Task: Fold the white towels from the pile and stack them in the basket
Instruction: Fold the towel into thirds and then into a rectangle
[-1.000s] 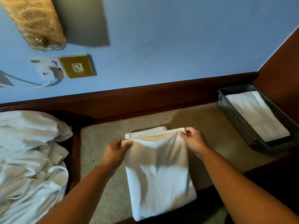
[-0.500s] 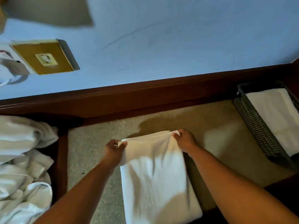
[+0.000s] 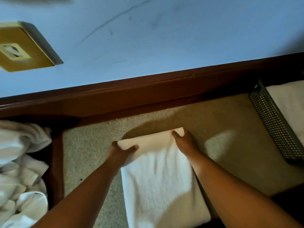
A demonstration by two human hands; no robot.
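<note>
1. Left hand (image 3: 122, 152) and right hand (image 3: 185, 139) have carried the towel (image 3: 161, 181)'s upper layer a little further toward 12 o'clock than half a second ago. The lower layer that showed beyond the held edge a second ago is now almost covered, with only a corner peeping past the right hand.
2. The view has swung as well. The basket (image 3: 273, 124) now sits nearer 3 o'clock and is cut by the frame edge, and less of the pile (image 3: 19, 162) shows at 9 o'clock.
3. The left hand pinches the far left corner, thumb on top and fingers beneath. The right hand pinches the far right corner with fingers curled over it, though blur hides the detail.
4. Gripping both corners probably keeps the edge taut and level, so it lands square on the layer below.
5. The towel lies mid-bench (image 3: 92, 145), running from 6 to 12 o'clock straight ahead of the person, where both arms reach it evenly.
6. The basket stands on the bench at 2 o'clock, apart from the towel and likely within the right arm's reach. It already holds a stack (image 3: 289, 102).
7. The pile lies crumpled beyond the bench's left rim, so the folding space stays free.
8. The fold looks nearly closed, and smoothing it down should come next.
</note>
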